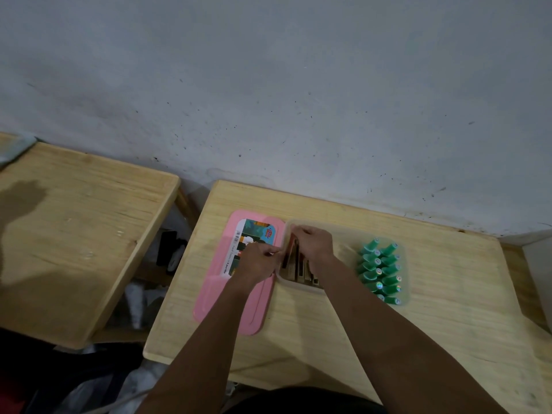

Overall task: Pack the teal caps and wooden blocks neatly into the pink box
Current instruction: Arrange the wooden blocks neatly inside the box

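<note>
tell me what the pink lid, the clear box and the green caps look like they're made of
Pink lid: looks like smooth moulded plastic with rounded corners and a printed paper label.
Clear box: seemingly frosted translucent plastic; the table shows dimly through its walls.
Green caps: probably glossy plastic, uniform in colour, with small shiny stickers on their ends.
</note>
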A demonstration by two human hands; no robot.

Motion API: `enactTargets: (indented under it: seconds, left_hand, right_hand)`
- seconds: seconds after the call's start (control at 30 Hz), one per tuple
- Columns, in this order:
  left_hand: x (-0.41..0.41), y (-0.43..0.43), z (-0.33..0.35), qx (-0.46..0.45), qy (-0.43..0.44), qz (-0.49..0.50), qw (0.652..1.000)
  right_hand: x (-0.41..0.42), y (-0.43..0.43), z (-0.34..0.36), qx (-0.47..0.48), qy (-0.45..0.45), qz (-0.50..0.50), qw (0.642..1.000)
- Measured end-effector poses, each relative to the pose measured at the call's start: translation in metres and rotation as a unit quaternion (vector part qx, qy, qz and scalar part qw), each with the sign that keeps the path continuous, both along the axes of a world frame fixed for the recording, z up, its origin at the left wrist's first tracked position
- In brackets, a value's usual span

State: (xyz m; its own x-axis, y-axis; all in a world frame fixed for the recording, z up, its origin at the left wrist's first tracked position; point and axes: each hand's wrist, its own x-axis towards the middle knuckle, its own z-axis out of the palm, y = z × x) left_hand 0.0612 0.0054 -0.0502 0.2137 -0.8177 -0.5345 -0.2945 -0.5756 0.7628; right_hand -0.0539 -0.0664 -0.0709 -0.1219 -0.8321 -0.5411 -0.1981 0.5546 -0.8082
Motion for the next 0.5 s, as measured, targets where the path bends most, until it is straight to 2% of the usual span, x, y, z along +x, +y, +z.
enactTargets:
  seconds: [0.17,0.33,0.4,0.5]
  left_hand:
    - [0.001,0.0,-0.003,-0.005,-0.011,-0.003,1.0]
    - [0.001,0.001,-0.003,-0.008,-0.022,-0.007,1.0]
    - [0.001,0.001,-0.004,-0.005,-0.022,-0.008,1.0]
    - [0.001,0.0,-0.005,-0.004,-0.018,0.001,1.0]
  right_hand:
    - [0.003,0.005,-0.012,-0.039,0.054,0.036,0.997]
    - [-0.003,0.007,-0.014,-0.11,0.14,0.148,0.973]
    - [-0.008,0.006,-0.012,-0.123,0.226,0.212,0.943]
    - [-0.014,0.002,-0.007,-0.125,0.373,0.314,0.864]
